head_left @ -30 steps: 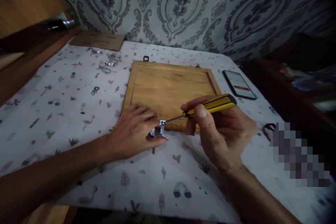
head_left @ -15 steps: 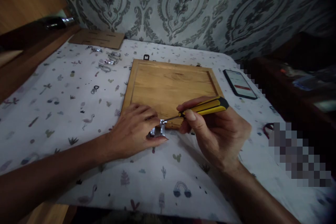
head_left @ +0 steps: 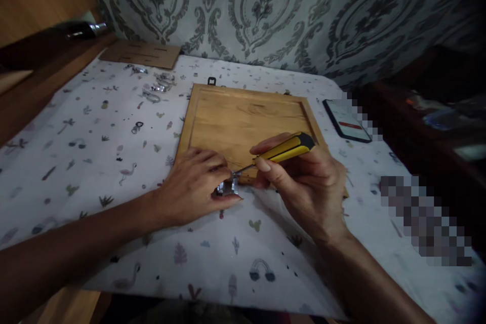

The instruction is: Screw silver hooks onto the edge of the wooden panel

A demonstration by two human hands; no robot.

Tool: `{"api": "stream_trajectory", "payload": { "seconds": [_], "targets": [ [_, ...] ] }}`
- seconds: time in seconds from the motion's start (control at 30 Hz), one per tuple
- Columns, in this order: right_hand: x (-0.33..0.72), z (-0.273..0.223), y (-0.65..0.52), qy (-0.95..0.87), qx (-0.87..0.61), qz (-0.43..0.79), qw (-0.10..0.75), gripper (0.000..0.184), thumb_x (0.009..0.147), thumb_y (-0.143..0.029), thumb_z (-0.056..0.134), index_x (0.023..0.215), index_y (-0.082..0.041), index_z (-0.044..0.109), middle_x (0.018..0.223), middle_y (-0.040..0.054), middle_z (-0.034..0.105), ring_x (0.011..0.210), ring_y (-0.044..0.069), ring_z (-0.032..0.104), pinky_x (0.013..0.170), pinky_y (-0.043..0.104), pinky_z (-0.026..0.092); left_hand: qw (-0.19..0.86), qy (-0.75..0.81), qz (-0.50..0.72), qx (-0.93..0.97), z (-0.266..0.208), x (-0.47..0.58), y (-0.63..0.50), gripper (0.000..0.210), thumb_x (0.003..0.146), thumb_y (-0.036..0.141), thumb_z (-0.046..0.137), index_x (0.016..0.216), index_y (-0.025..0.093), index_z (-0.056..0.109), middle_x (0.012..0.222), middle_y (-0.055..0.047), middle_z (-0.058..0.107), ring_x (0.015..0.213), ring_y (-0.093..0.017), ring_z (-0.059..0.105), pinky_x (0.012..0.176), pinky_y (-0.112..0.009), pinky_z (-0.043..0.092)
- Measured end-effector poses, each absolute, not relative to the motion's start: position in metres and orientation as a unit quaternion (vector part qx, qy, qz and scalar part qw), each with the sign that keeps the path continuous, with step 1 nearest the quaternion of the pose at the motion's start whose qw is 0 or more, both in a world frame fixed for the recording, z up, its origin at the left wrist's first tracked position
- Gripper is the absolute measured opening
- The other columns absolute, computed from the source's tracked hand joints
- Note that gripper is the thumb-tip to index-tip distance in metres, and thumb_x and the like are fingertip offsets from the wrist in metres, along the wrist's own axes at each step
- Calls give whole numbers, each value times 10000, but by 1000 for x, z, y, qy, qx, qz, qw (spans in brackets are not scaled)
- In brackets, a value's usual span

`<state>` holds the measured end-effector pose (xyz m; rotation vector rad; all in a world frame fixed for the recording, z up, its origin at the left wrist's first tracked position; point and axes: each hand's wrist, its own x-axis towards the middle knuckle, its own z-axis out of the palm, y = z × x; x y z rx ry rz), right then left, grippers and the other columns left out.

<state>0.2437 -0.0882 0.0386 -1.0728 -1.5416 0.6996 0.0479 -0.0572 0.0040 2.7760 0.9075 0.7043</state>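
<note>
Yellow screwdriver [head_left: 284,150] slants (downward) in curled right hand [head_left: 313,187].

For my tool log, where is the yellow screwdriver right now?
In the head view, the screwdriver is right of centre in the right hand, its tip at the metal piece in the left hand, at the near edge of the wooden panel.

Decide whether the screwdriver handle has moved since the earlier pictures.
Yes: the screwdriver handle has shifted left in view, judged against the wooden panel.
</note>
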Motion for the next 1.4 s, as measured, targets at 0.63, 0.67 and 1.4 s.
{"api": "stream_trajectory", "payload": {
  "seconds": [0.63,0.67,1.4],
  "targets": [
    [242,40,-87,-629,-465,284,554,221,796,-394,832,782,-225,691,662,-54,656,401,72,568,359,192,474,60,299,233,923,4,48,-57,300,900,493,709,929,195,733,936,-25,726,924,-225,655,830,-381,453],
    [242,41,-88,-628,-465,284,556,221,802,-394,828,778,-224,690,670,-50,663,406,72,572,366,195,480,58,298,235,923,4,48,-57,304,899,497,709,929,194,732,933,-25,726,921,-224,656,827,-380,454],
    [243,39,-91,-622,-455,284,570,160,904,-280,716,788,-216,627,688,-54,626,467,78,615,433,203,510,44,280,248,926,7,49,-57,294,861,452,767,868,159,739,952,-65,751,883,-251,696,771,-405,520]
  ]
}}
